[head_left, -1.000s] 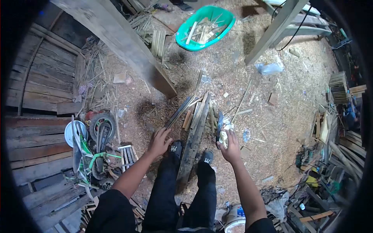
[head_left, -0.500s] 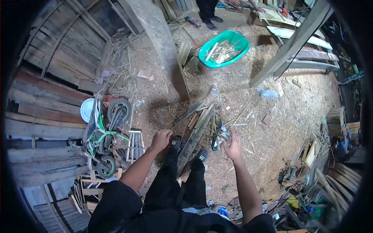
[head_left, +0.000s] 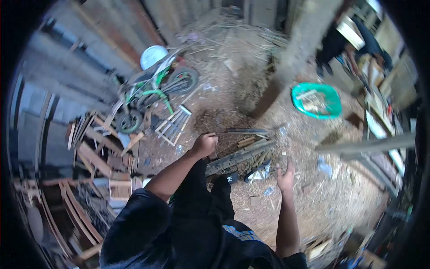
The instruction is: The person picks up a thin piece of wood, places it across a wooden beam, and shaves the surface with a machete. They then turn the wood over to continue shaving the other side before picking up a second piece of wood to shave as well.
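My left hand (head_left: 206,145) hovers near the left end of a small woodpile, its fingers curled in; whether anything is inside them is hidden. My right hand (head_left: 285,176) is held out above the littered floor with fingers apart and nothing in it. Between the hands lies a long weathered plank (head_left: 239,158), with thin dark strips (head_left: 244,131) and short wood pieces (head_left: 246,141) beside it. A dark curved object with pale scraps (head_left: 258,173) rests on the ground nearer my right hand. My shoe (head_left: 231,177) is close to the plank.
A small green motorbike (head_left: 156,85) and a slatted wooden frame (head_left: 174,125) are at the left, above stacked scrap wood (head_left: 96,157). Posts (head_left: 277,85) stand ahead. A teal tub (head_left: 338,101) holds wood scraps. Another person (head_left: 351,45) bends over boards at upper right.
My view has swung left, so the motorbike, woodpile and tub appear farther right. My hands stay raised, the left curled and the right open. The other person's bent body has come into view.
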Tool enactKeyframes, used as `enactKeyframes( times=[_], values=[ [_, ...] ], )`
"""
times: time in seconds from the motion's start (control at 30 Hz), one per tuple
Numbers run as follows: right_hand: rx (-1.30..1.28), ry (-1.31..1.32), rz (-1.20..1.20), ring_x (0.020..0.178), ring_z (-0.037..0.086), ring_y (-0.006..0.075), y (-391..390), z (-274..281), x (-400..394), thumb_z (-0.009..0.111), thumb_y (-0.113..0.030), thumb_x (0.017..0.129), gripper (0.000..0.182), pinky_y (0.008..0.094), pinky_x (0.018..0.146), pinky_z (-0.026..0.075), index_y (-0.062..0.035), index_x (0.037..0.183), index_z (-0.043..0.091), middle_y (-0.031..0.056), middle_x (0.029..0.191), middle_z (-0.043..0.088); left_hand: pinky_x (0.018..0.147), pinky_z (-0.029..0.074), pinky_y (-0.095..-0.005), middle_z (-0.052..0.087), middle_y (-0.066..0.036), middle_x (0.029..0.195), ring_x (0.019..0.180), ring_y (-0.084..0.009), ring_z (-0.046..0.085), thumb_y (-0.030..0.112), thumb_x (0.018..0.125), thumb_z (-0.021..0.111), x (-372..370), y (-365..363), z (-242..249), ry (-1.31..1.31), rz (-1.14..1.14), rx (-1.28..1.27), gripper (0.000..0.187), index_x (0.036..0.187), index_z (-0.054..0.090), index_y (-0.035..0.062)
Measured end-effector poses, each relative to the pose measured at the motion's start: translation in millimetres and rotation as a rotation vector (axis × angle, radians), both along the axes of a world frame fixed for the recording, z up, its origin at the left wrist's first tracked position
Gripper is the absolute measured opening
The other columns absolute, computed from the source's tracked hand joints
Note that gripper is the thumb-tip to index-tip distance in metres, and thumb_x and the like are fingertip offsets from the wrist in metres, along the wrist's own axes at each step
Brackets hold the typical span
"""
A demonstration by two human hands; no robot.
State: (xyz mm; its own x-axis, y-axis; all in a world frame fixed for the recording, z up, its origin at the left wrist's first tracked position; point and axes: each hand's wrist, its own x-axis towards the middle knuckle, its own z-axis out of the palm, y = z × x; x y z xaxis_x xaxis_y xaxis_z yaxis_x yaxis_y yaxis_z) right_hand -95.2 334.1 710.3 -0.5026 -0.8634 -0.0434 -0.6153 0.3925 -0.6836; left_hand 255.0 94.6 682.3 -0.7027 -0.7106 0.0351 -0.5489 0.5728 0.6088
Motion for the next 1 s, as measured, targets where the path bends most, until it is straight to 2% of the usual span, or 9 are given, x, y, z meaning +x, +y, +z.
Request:
enactKeyframes(
  times=[0.07,0.13,0.2,0.27,0.33,0.43,0.8,0.83,1.0],
  values=[
    [0.057,0.019,-0.015,0.139,0.044,0.0447,-14.9,1.8,5.6,0.069,-0.025,0.095,0.066,0.0479,0.116,0.035,0.0001,0.150,0.042,0.0268,0.148,0.049,0.081,0.056,-0.0481,0.070,-0.016,0.095,0.098,-0.0349,0.069,0.007,0.081,0.062,24.7,13.7,-2.4,-0.037,0.089,-0.144,0.012,0.091,0.067,0.0109],
    [0.010,0.070,0.076,0.139,0.045,0.0443,-26.3,-5.5,8.6,0.069,-0.026,0.096,0.067,0.0480,0.116,0.035,-0.0001,0.150,0.041,0.0265,0.148,0.049,0.071,0.055,-0.0488,0.061,-0.014,0.081,0.086,-0.0379,0.067,0.008,0.085,0.061,39.7,34.0,26.6,0.113,0.297,-0.290,0.002,0.084,0.062,0.0077],
    [-0.029,0.087,0.116,0.139,0.045,0.0439,-34.7,-5.9,16.1,0.069,-0.024,0.096,0.066,0.0477,0.116,0.035,0.0005,0.150,0.041,0.0266,0.148,0.049,0.074,0.054,-0.0496,0.061,-0.013,0.085,0.087,-0.0381,0.065,0.012,0.087,0.063,61.8,48.3,42.8,0.090,0.357,-0.194,0.006,0.090,0.065,0.0079],
    [-0.035,0.075,0.152,0.139,0.044,0.0435,-42.3,-1.5,27.0,0.068,-0.023,0.096,0.065,0.0474,0.116,0.035,0.0009,0.150,0.041,0.0267,0.148,0.049,0.082,0.052,-0.0481,0.062,-0.013,0.093,0.094,-0.0375,0.063,0.012,0.088,0.064,83.5,60.7,44.9,0.011,0.432,-0.316,0.013,0.099,0.068,0.0079],
    [-0.028,0.067,0.201,0.140,0.044,0.0432,-52.1,3.5,41.8,0.068,-0.021,0.096,0.065,0.0472,0.116,0.035,0.0013,0.150,0.041,0.0268,0.148,0.049,0.088,0.050,-0.0463,0.063,-0.013,0.096,0.097,-0.0372,0.061,0.012,0.088,0.065,107.3,72.0,32.8,0.008,0.507,-0.270,0.016,0.103,0.070,0.0072],
    [-0.032,0.041,0.329,0.140,0.044,0.0420,-63.9,9.1,69.7,0.067,-0.019,0.096,0.064,0.0464,0.117,0.034,0.0021,0.150,0.041,0.0265,0.149,0.048,0.089,0.046,-0.0460,0.065,-0.009,0.095,0.100,-0.0310,0.061,0.013,0.085,0.063,148.0,95.9,18.2,0.069,0.606,-0.329,0.011,0.092,0.070,0.0079],
    [0.029,0.099,0.691,0.142,0.042,0.0413,-82.0,19.7,181.0,0.068,-0.019,0.095,0.063,0.0453,0.119,0.031,0.0048,0.148,0.042,0.0290,0.150,0.047,0.090,0.049,-0.0481,0.066,-0.015,0.094,0.097,-0.0372,0.061,0.006,0.079,0.062,273.5,302.8,5.5,-0.033,1.098,-0.114,0.018,0.095,0.069,0.0057],
    [-0.011,0.131,0.751,0.144,0.040,0.0409,-83.8,17.0,192.3,0.068,-0.018,0.095,0.063,0.0454,0.120,0.030,0.0029,0.149,0.042,0.0286,0.152,0.045,0.092,0.048,-0.0480,0.069,-0.012,0.099,0.102,-0.0334,0.063,0.008,0.081,0.064,282.0,321.1,5.1,-0.069,1.139,-0.113,0.018,0.098,0.071,0.0091],
    [-0.024,0.101,0.887,0.145,0.037,0.0421,-91.5,15.5,241.1,0.067,-0.019,0.096,0.062,0.0456,0.121,0.028,0.0007,0.150,0.042,0.0276,0.153,0.043,0.093,0.050,-0.0477,0.070,-0.016,0.095,0.097,-0.0372,0.065,0.011,0.087,0.065,308.7,390.7,21.4,-0.052,1.352,-0.134,0.013,0.097,0.072,0.0054]
  ],
)
